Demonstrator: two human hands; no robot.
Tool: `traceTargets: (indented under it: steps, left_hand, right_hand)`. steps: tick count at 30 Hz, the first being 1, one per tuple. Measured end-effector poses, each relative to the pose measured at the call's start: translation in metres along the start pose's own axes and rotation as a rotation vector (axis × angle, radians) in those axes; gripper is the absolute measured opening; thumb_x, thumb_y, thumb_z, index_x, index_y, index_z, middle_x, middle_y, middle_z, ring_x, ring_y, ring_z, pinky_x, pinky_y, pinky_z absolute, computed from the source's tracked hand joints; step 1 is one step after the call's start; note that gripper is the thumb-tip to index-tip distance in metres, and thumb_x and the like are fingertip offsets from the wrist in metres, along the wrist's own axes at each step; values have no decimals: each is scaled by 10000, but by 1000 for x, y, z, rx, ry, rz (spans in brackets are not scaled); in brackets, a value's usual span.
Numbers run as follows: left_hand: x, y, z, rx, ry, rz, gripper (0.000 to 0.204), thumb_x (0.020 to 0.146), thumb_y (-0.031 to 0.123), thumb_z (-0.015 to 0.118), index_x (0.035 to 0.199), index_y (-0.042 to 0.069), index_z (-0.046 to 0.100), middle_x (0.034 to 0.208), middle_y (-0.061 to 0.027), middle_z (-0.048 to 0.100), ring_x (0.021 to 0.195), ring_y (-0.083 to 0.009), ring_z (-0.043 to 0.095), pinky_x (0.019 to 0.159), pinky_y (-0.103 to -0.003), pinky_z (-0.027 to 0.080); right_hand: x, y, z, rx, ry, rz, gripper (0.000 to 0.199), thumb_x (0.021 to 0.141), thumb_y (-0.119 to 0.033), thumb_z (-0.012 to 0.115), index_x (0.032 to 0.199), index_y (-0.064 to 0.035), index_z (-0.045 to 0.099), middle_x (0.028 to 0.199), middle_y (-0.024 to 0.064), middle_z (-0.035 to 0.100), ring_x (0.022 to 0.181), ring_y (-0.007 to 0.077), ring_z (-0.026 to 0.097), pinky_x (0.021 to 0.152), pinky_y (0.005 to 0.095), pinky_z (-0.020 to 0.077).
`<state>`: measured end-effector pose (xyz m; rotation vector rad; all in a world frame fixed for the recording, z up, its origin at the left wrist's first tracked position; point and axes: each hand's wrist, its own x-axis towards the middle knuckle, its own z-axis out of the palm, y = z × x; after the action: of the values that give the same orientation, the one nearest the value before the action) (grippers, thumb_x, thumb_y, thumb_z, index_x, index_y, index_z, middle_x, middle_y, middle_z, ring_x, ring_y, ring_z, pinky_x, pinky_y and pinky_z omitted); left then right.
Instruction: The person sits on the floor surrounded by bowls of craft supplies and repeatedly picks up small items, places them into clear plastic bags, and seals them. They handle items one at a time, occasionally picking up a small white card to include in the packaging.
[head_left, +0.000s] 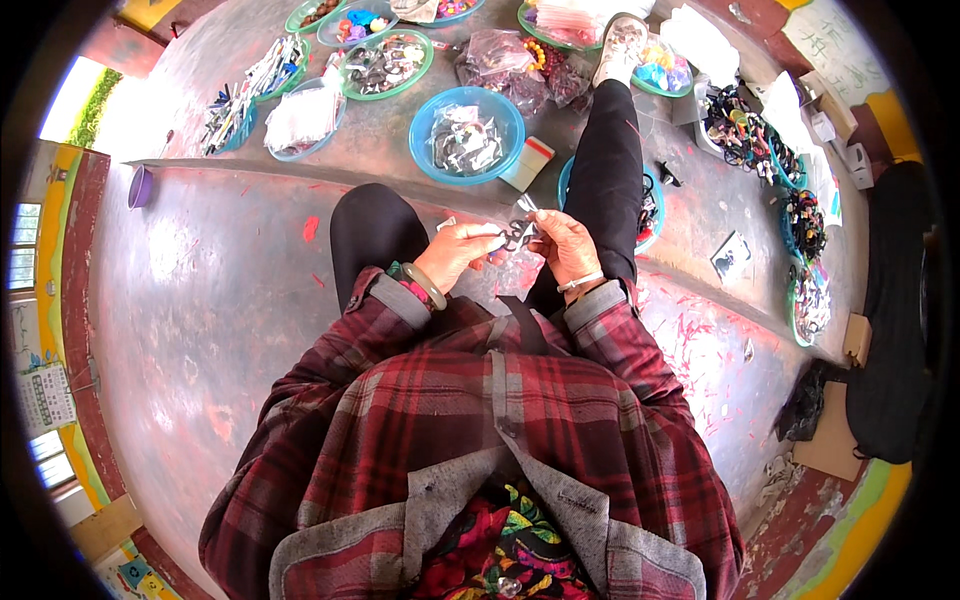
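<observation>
Left hand (458,250): fingertips pinched narrow on left side of clear packet (517,236); pale bangle (425,287) at wrist.
Right hand (566,243): thumb and fingers closed on packet's right side; pale band (580,283) at wrist.
Clear packet: between both hands, in the grip; small dark pieces there, too small to tell what.
Blue basin (470,180): just ahead of grip, slightly left; holds a heap of clear packets.
Red-and-white box (528,163): ahead of grip, beside blue basin.
Green basin (385,95): farther ahead-left, past blue basin; mixed dark and pale pieces.
Flat packet (731,256): right of grip, beyond the leg, on floor.
Purple bowl (141,188): far left of grip.
</observation>
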<state>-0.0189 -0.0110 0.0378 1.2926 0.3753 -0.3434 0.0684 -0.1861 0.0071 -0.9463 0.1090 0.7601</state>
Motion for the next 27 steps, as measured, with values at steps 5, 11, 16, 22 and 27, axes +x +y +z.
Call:
traceTargets:
  steps: [5, 11, 16, 22, 27]
  left_hand:
    - [-3, 3, 2, -76, 1, -50, 242, 866, 205, 521, 967, -12, 558, 835, -77, 606, 680, -96, 563, 543, -177, 395]
    - [-3, 1, -1, -93, 11, -41, 252, 876, 247, 510, 938, 6, 553, 838, -69, 601, 704, -98, 582, 519, -171, 389]
    - [-1, 0, -4, -117, 43, -26, 250, 875, 251, 513, 956, 18, 549, 883, -64, 597, 738, -107, 595, 513, -174, 382]
    - [17, -15, -33, -415, 221, -80, 219, 874, 238, 507, 974, 44, 526, 915, -95, 601, 787, -157, 594, 519, -195, 381]
    - [54, -8, -57, -732, 345, 17, 178, 871, 192, 496, 951, 33, 491, 912, -145, 591, 829, -240, 589, 583, -238, 458]
  right_hand:
    - [3, 6, -4, -91, 3, -30, 143, 787, -175, 631, 804, -33, 621, 729, 37, 624, 594, 109, 566, 552, 232, 456]
    - [3, 13, -1, -99, 78, -100, 145, 785, -178, 635, 781, -33, 621, 728, 44, 625, 603, 117, 561, 558, 237, 440]
    - [2, 10, 1, -141, 124, -92, 177, 813, -232, 600, 789, -61, 636, 717, 6, 622, 612, 81, 551, 555, 213, 406]
    - [5, 8, -1, -167, 65, -83, 268, 848, -284, 547, 913, -33, 611, 773, 43, 619, 685, 119, 575, 567, 225, 425]
    - [8, 9, 0, -215, 83, -56, 270, 853, -281, 535, 906, -26, 610, 770, 54, 617, 675, 123, 573, 568, 227, 431]
